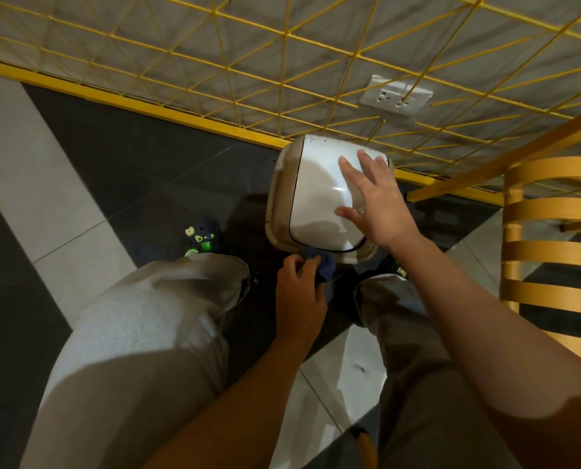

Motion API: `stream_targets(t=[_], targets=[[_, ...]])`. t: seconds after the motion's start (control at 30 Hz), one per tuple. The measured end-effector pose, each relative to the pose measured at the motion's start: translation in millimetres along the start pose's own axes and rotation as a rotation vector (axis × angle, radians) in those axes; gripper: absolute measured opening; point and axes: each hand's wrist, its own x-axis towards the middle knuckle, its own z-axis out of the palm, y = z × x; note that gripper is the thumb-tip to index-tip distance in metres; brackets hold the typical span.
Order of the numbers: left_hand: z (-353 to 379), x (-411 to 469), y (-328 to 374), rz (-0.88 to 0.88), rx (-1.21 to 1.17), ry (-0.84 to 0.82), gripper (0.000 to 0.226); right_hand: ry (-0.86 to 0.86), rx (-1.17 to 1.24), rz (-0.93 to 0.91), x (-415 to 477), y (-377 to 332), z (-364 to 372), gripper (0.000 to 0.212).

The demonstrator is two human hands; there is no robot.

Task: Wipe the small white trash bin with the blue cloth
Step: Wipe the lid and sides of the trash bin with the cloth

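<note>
**Head view: cloth at the near rim, bin steadied from above**

We look down on the small white trash bin (pixel 319 198) standing on the floor (pixel 62 198) between our feet, hard against the yellow wire fence (pixel 248 62). Our right hand (pixel 373 201) lies on the swing lid, fingers spread flat and straight, holding nothing, simply pressing on it. Our left hand (pixel 299 296) is clamped on the bunched blue cloth (pixel 322 265), which meets the bin at its near rim, just ahead of the knuckles.

The move we judge next turns on this: the bin lies straight ahead of and slightly right of the cloth hand, its lid running lengthwise away from us toward the fence. The left hand is nearer the near edge; the right already covers the lid's far right part.

A yellow slatted chair (pixel 552 248) stands to the right, well apart. The fence crowds the far side, and our own right hand bars the lid.
</note>
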Motion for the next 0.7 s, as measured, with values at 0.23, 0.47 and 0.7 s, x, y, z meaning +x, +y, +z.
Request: stream_targets(t=[0.23, 0.47, 0.7], targets=[[-18.0, 38.0, -3.2, -0.296, -0.175, 0.271, 0.031, -0.006, 0.021, 0.003, -0.4, 0.0, -0.2, 0.077], [-23.4, 49.3, 2.0, -0.362, -0.269, 0.324, 0.033, -0.010, 0.028, 0.011, -0.1, 0.1, 0.4, 0.077], [-15.0, 35.2, 0.2, -0.277, -0.077, 0.139, 0.036, 0.003, 0.022, 0.007, -0.5, -0.1, 1.4, 0.077]])
